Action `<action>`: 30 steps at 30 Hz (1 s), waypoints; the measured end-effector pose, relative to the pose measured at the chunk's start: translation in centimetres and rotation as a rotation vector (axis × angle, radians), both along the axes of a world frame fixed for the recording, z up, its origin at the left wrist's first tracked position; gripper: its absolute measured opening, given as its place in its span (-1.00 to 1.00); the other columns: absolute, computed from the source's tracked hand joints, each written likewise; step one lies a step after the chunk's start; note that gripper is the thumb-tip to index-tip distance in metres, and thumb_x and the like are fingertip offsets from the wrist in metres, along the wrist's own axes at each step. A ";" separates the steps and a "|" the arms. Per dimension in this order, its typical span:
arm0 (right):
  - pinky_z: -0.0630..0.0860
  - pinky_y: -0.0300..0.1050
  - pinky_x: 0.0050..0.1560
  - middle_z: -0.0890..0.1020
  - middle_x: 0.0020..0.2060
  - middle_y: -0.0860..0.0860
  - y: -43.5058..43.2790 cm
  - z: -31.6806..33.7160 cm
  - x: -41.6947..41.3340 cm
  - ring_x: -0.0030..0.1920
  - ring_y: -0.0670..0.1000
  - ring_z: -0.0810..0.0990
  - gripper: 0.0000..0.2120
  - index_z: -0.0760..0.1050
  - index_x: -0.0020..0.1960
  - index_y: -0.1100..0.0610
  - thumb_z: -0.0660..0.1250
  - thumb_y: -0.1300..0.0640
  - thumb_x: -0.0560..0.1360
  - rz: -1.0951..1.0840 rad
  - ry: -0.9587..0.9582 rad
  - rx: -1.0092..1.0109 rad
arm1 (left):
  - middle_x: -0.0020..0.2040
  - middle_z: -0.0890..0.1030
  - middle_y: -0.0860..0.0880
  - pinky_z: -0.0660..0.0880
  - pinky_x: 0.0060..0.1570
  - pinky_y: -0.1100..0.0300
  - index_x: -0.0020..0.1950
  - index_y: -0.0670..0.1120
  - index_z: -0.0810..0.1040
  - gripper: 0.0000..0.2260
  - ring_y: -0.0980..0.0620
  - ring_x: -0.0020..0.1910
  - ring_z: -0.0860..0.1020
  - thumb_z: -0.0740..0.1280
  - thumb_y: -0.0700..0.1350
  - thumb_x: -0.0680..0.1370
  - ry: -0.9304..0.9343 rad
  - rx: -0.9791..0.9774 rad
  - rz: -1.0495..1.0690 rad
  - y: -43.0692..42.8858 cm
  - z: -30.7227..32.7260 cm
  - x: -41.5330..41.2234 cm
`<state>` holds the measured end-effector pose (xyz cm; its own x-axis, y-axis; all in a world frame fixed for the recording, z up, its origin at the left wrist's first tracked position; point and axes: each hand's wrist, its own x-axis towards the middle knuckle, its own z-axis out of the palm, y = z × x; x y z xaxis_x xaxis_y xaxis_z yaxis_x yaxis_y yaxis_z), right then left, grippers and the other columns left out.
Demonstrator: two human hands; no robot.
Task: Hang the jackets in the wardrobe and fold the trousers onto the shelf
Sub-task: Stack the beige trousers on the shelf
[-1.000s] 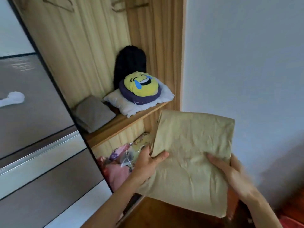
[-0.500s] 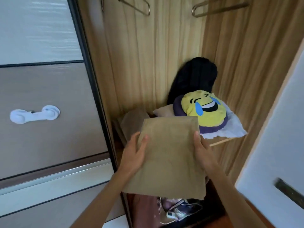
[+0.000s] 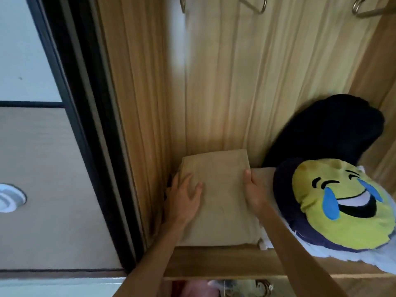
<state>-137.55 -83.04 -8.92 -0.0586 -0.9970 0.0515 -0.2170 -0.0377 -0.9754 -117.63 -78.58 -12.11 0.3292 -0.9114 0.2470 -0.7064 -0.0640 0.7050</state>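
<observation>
The folded trousers (image 3: 216,198) lie on the shelf (image 3: 214,262), long axis running near to far; the left hand (image 3: 184,196) rests open on top, and the right hand (image 3: 254,192) grips the right edge.

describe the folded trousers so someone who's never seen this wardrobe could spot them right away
Look inside the open wooden wardrobe, at its shelf. At the shelf's left end, against the side wall, lie the folded trousers, a flat khaki rectangle with the left hand on top and the right hand at its right edge. Unlike the yellow emoji cushion beside them, they are plain and flat.
</observation>
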 end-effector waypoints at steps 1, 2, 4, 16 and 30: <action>0.23 -0.15 0.30 0.42 0.42 0.07 -1.8 0.0 0.2 0.42 0.10 0.37 -0.50 0.28 0.53 0.06 -0.03 -0.14 0.68 0.028 0.003 0.009 | 0.62 0.16 0.07 0.27 0.44 -0.02 0.52 0.17 0.35 -0.51 -0.15 0.52 0.23 0.13 0.29 0.61 -0.044 0.018 0.042 -1.1 0.2 0.1; 0.25 -0.11 0.35 0.41 0.44 0.06 -3.4 -0.1 0.5 0.43 0.10 0.37 -0.50 0.25 0.54 0.03 -0.04 -0.15 0.68 0.068 -0.002 0.008 | 0.62 0.15 0.09 0.30 0.41 -0.03 0.52 0.19 0.34 -0.53 -0.17 0.51 0.22 0.14 0.26 0.62 -0.061 0.042 0.079 -2.1 0.3 0.2; 0.31 -0.07 0.36 0.41 0.43 0.03 -6.8 -0.4 1.0 0.42 0.07 0.38 -0.50 0.23 0.55 0.01 -0.02 -0.15 0.67 0.159 -0.039 -0.008 | 0.63 0.13 0.09 0.35 0.36 -0.06 0.53 0.22 0.32 -0.53 -0.21 0.51 0.21 0.14 0.23 0.61 -0.070 0.065 0.140 -4.1 0.5 0.4; -0.03 0.18 0.49 0.29 0.52 0.20 -14.7 -10.5 4.6 0.55 0.21 0.14 -0.45 0.29 0.51 0.13 0.11 -0.11 0.60 0.521 1.229 -0.542 | 0.64 -0.31 -0.05 -0.13 0.56 -0.23 0.61 0.12 -0.34 -0.30 -0.07 0.63 -0.22 -0.50 0.33 0.48 -0.522 0.361 0.029 -10.1 -9.7 -1.5; -0.21 0.08 0.56 -0.19 0.61 0.01 -15.4 -12.3 3.3 0.59 0.00 -0.24 -0.14 -0.15 0.62 -0.03 -0.44 -0.39 0.42 0.625 1.135 -0.338 | 0.66 -0.23 -0.04 0.07 0.50 -0.31 0.59 0.21 -0.35 -0.34 -0.25 0.61 0.01 -0.14 0.37 0.59 -0.280 0.620 0.240 -8.6 -10.6 -1.0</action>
